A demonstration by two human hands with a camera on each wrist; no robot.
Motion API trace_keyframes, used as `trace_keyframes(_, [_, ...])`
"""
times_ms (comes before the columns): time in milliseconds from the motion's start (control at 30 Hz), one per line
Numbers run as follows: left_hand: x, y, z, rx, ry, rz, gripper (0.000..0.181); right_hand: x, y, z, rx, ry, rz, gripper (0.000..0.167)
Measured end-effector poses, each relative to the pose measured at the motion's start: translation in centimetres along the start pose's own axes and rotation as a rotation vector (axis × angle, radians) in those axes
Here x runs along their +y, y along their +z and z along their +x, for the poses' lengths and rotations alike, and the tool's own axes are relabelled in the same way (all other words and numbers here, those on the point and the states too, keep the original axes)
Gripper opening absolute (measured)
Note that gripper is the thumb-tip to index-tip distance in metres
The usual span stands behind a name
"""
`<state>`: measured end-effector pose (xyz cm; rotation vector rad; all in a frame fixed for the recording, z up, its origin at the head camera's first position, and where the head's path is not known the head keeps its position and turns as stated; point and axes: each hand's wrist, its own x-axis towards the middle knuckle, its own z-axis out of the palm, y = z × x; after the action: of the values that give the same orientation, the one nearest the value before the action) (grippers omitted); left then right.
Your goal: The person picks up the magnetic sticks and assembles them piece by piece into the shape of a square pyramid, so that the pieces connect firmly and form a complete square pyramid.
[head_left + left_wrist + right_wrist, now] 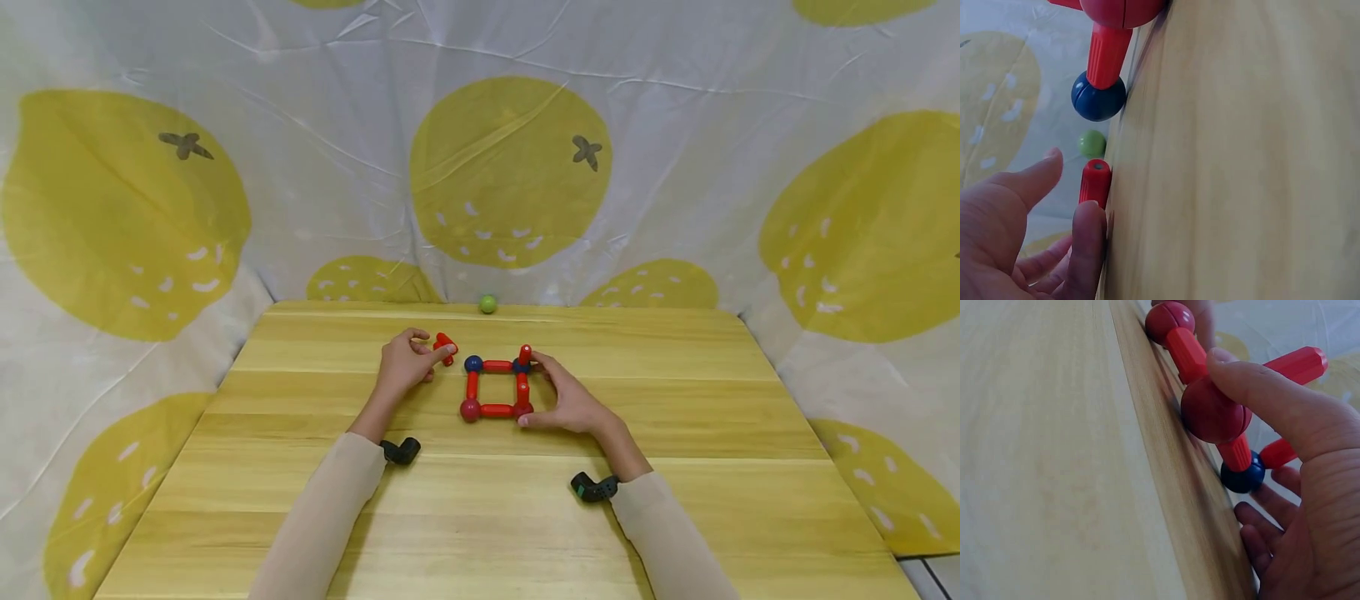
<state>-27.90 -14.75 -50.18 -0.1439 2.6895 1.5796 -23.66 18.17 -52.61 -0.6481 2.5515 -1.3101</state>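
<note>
A square of red magnetic rods [496, 411] and balls lies on the table. Its far corners are blue balls [473, 363], its near corners red balls [470, 409]. Two more rods [526, 356] stand up from the right-hand corners. My right hand [573, 404] holds the square's right side, thumb on the near red ball [1213, 412], fingers by the far blue ball [1243, 474]. Left of the square, my left hand [405, 365] is at loose red rods [446, 342]. In the left wrist view its thumb is apart from a rod [1095, 178], whose lower end the index finger hides.
A green ball [488, 304] sits at the table's back edge, behind the square. A lemon-print cloth [510, 175] hangs around the back and sides of the wooden table [465, 517]. Each wrist wears a small black camera [402, 451].
</note>
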Motion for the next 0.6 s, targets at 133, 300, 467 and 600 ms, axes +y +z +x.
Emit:
trace_keyframes(133, [-0.1,0.0,0.2,-0.007,-0.016,0.011,0.057,0.2,0.2,-0.1,0.007,-0.007,-0.001,0.117])
trace_keyframes(300, [0.2,-0.5,-0.4,-0.036,-0.041,0.015,0.047,-0.1,0.4,-0.2,0.003,-0.019,0.003,0.118])
trace_keyframes(467, [0.4,-1.1,-1.2,-0.042,-0.007,0.094,0.04,-0.1,0.3,-0.2,0.006,-0.029,-0.001,0.119])
trace_keyframes(600, [0.3,-1.4,-1.8,-0.044,0.08,0.124,0.033,0.0,0.1,-0.1,0.011,-0.021,-0.005,0.118])
